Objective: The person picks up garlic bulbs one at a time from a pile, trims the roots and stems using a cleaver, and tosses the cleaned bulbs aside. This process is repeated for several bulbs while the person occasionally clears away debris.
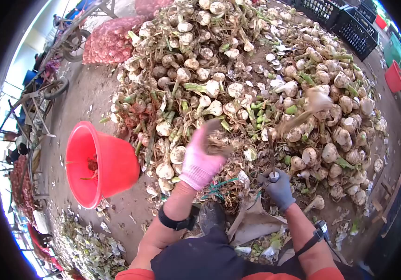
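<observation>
My left hand (204,158), in a pink glove with dark-stained fingers, is held above the garlic heap with thumb and fingers apart and nothing between them. My right hand (279,189), in a grey glove, is closed around a knife (271,156) whose thin, rusty-looking blade points away from me. A blurred garlic bulb with a dry stalk (318,101) appears in mid-motion over the right part of the heap, apart from both hands. Whole garlic bulbs (212,88) with stalks lie piled ahead of my left hand. Dry peelings and green string (221,185) lie between my hands.
A red bucket (116,161) lies tilted at left, with some scraps inside. Behind it is a red net sack (112,41) of bulbs. Black crates (357,30) and another red bucket (395,77) stand at the far right. Skins (86,242) litter the ground at lower left.
</observation>
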A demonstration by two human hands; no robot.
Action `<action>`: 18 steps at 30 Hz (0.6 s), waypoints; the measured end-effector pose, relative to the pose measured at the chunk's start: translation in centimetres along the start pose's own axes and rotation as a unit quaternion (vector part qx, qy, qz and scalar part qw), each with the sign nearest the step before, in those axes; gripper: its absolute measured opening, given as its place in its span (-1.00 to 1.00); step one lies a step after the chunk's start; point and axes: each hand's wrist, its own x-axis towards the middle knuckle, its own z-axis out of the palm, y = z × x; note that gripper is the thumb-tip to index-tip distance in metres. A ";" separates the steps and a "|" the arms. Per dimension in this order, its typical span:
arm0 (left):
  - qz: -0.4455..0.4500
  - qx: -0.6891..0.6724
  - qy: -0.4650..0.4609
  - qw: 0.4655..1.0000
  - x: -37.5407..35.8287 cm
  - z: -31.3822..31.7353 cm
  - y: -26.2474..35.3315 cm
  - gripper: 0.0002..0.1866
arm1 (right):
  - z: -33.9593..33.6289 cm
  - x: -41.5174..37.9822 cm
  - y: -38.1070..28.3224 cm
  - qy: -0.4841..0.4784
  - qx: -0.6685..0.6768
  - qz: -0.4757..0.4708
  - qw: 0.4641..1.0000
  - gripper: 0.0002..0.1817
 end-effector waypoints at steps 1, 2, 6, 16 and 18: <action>-0.031 0.230 0.102 0.967 -0.2 -1.5 -1.5 -0.22 | -0.3 0.1 -0.4 0.002 0.001 -0.001 1.000 -0.89; -0.023 0.418 0.119 0.900 -0.2 -3.8 -4.7 -0.23 | -0.4 0.2 -0.7 -0.010 0.023 0.020 0.999 -0.88; -0.142 0.566 0.130 0.801 -1.9 -6.3 -10.4 -0.30 | -0.1 -0.3 -1.8 -0.021 0.027 0.050 0.998 -0.87; -0.150 -0.495 -0.097 0.850 -3.3 -1.5 -2.0 -0.29 | 0.3 -1.3 -5.6 -0.030 0.020 -0.075 0.997 -0.80; -0.184 -0.542 -0.130 0.809 -3.8 -1.0 -1.5 -0.31 | 0.3 -1.5 -5.9 -0.029 -0.020 -0.099 0.994 -0.79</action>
